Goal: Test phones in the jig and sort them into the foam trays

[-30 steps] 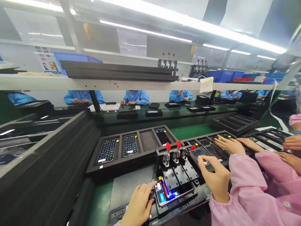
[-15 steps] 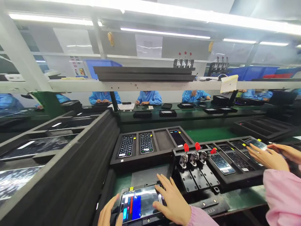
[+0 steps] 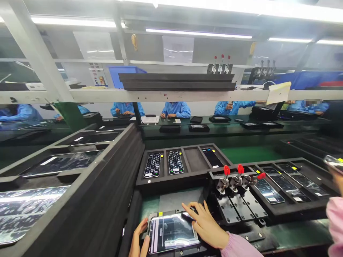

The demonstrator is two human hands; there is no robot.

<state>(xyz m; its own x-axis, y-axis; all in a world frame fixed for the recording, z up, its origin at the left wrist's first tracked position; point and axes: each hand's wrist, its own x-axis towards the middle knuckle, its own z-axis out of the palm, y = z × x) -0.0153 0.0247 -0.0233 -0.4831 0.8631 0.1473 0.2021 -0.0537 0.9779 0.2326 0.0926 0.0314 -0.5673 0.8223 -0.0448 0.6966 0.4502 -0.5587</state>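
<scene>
A phone [image 3: 171, 232] with a lit pale screen lies flat at the bottom middle, just left of a black clamp fixture [image 3: 241, 207] with three red-handled toggle clamps [image 3: 238, 175]. My left hand [image 3: 138, 240] grips the phone's left edge, only its fingers showing. My right hand [image 3: 207, 225], in a pink sleeve, rests on the phone's upper right corner with fingers curled over the edge. Behind the phone a black tray [image 3: 187, 175] holds three phones with lit screens in its slots.
A second black tray [image 3: 292, 207] with several phones sits right of the fixture. A co-worker's pink sleeve [image 3: 334, 217] and hand with a phone show at the right edge. A tall stack of black trays [image 3: 88, 200] fills the left. Workers in blue sit across the belt.
The phone came out of the clamp fixture and moved left with both my hands on it. Its screen went from coloured bars to pale. The co-worker's hands drew back to the right.
</scene>
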